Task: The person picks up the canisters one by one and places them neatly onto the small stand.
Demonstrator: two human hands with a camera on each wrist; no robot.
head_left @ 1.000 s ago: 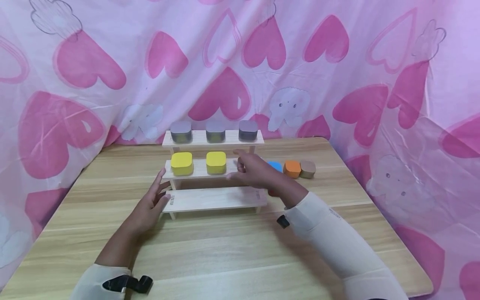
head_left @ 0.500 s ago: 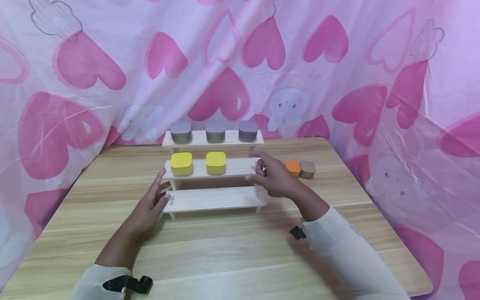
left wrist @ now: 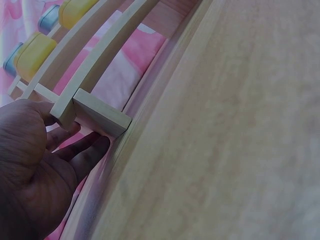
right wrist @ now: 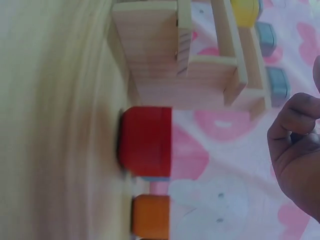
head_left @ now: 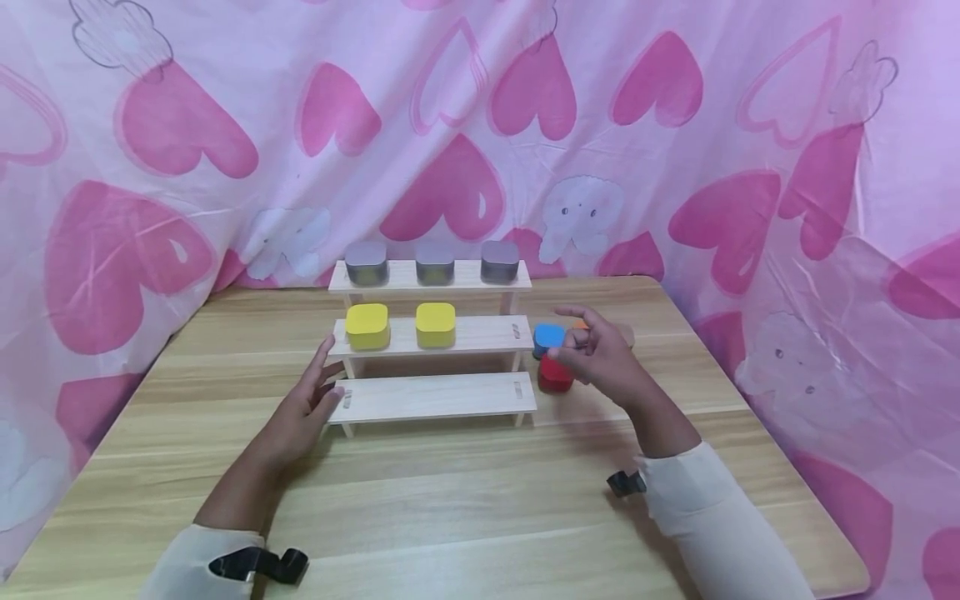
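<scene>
A pale wooden three-step rack stands mid-table. Two yellow rounded blocks sit on its middle step, and three grey rounded blocks on the top one. My left hand touches the rack's left end. In the left wrist view its fingers lie by the lowest step's leg. Over the blocks right of the rack hovers my right hand, thumb and index finger apart, nothing seen between them. Below it are a blue block and a red block. An orange block is mostly hidden by that hand in the head view.
A brown block shows partly behind my right hand. The wood-grain table carries everything. Behind and to the right hangs a pink curtain with hearts, close to the table's far edge.
My right hand has moved right, from the middle step's right end to above the loose blocks. The blue and red blocks now show. My left hand has stayed at the rack.
</scene>
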